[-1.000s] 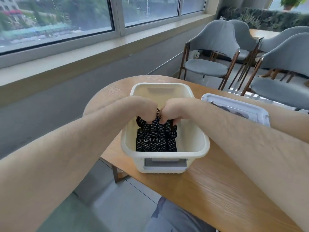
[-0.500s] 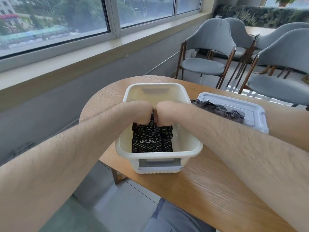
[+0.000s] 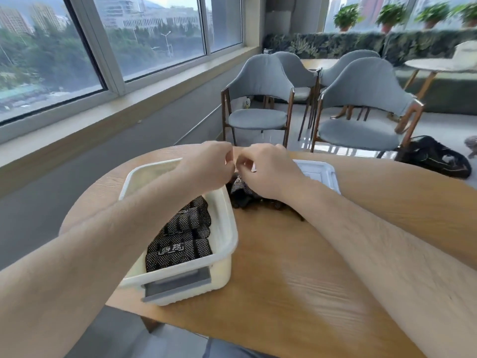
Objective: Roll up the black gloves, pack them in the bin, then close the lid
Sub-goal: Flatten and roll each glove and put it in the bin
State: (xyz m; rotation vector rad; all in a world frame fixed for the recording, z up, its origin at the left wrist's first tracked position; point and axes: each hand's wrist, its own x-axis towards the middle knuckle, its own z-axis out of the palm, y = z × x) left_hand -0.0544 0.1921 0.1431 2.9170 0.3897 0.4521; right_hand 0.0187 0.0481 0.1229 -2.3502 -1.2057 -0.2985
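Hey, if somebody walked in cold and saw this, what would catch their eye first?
Probably the two bare hands, left hand and right hand, meeting above the far right corner of the white bin on the wooden table. Next, the rolled black gloves packed inside the bin, with loose black gloves lying just right of it, in front of the lid.

The right hand [image 3: 268,174] is covering most of the loose gloves [image 3: 242,193] lying just beside the bin [image 3: 222,254], so their shape is hard to tell. The left arm is hiding part of the rolled gloves [image 3: 180,241] inside the bin. The right arm is hiding part of the lid [image 3: 320,171] behind the bin. The fingertips of both hands are looking blurry.
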